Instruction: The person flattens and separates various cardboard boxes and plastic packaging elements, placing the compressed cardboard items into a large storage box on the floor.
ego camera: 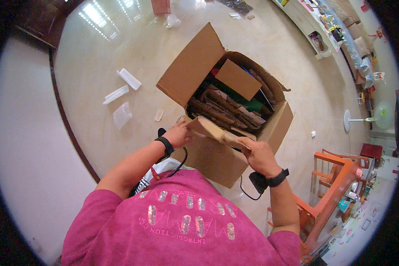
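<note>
Before me a large open cardboard box (189, 68) stands on the floor, packed with folded brown cardboard pieces (226, 108). A smaller flat cardboard panel (238, 79) lies on top of them, with something green beneath it. Over the box's near side, my left hand (179, 134) and my right hand (261, 158) grip opposite ends of a folded cardboard piece (214, 130). The fingers of my left hand are partly hidden at its edge. Whether this piece is separate from the box's near flap is hard to tell.
White foam strips (129, 79) and a bubble-wrap sheet (122, 115) lie on the floor to the left. An orange wooden table (332, 196) and chair stand at right, with a fan (359, 119) beyond. A white cabinet (306, 25) is at the upper right.
</note>
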Demonstrator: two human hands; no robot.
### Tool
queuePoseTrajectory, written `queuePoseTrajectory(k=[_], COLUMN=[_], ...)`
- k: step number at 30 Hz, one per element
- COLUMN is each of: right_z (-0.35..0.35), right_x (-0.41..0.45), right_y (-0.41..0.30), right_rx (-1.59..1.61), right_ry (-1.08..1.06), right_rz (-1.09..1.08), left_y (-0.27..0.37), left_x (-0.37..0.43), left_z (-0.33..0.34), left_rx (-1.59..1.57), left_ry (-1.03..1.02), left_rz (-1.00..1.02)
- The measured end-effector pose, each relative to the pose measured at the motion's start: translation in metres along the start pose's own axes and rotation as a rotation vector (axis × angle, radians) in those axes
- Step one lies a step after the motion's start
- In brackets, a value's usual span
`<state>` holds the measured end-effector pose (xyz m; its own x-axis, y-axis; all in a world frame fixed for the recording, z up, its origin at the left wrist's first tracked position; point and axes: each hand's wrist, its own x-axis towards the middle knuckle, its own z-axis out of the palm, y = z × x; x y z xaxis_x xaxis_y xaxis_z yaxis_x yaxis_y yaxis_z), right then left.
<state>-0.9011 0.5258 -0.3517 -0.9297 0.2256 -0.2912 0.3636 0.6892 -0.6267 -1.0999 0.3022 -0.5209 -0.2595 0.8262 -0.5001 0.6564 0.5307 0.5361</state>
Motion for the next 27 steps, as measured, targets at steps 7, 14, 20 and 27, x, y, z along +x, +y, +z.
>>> queuePoseTrajectory(k=[7,14,20,27], right_z=[-0.007,0.04,0.05,0.034], right_x=[0.01,0.003,0.016,0.068], right_y=[0.0,0.016,0.033,0.066], right_rx=[0.098,-0.037,0.002,0.017], right_ry=[-0.102,-0.122,-0.178,-0.406], right_rz=[0.106,-0.04,-0.023,0.066], left_y=[-0.011,-0.024,-0.018,-0.01], left_x=[0.036,0.069,0.062,0.081], left_z=[-0.007,0.006,-0.016,-0.037], left_rx=[-0.419,-0.145,0.114,0.118], left_ry=[0.141,0.329,0.237,0.129], left_rz=[-0.128,0.003,0.185,0.203])
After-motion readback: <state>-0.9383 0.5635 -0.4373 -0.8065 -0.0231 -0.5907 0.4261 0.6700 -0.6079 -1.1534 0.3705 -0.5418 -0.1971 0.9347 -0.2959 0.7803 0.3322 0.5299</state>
